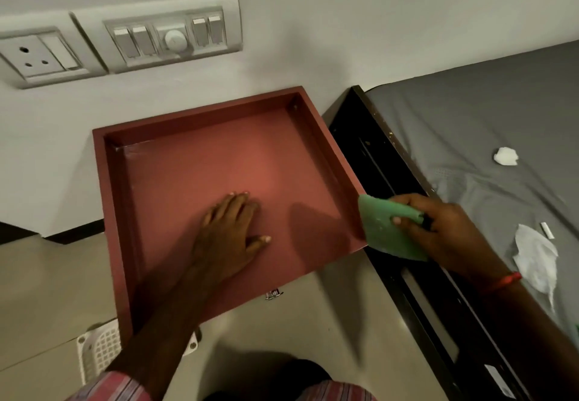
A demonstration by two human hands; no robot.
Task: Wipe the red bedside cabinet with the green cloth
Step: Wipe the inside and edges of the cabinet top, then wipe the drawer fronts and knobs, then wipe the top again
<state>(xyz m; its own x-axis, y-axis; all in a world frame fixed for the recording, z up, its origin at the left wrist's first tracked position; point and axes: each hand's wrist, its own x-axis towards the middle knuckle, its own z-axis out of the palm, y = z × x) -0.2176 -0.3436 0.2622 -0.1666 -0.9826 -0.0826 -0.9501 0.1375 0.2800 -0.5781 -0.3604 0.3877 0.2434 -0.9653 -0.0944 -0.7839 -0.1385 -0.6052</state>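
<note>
- Red bedside cabinet [200, 162]: seen from above, its top forms a shallow tray with a raised rim on the far, left and right sides. It stands against the white wall [313, 24], just beside the dark bed frame [385, 181].
- Your left hand [232, 231]: palm down, resting flat on the recessed red surface near its middle. The fingers lie close together and point toward the wall; the thumb is held out to the right.
- Your right hand [445, 231]: positioned at the cabinet's right rim, over the gap between cabinet and bed frame. Fingers and thumb are closed on the green cloth [385, 228], the fingertips pressing on its upper face.
- Green cloth: folded into a flat pad, its left corner overlapping the right rim of the cabinet near the front corner. You cannot tell whether it presses on the rim or sits just above it.
- Red thread [509, 280]: worn around your right wrist.
- Grey mattress [485, 118]: carries crumpled white tissue [537, 259] and a smaller white wad [505, 156].
- Switch panel [169, 35] and socket [34, 55]: mounted on the wall above the cabinet.
- White perforated basket [98, 350]: on the floor, at the cabinet's front left corner.
</note>
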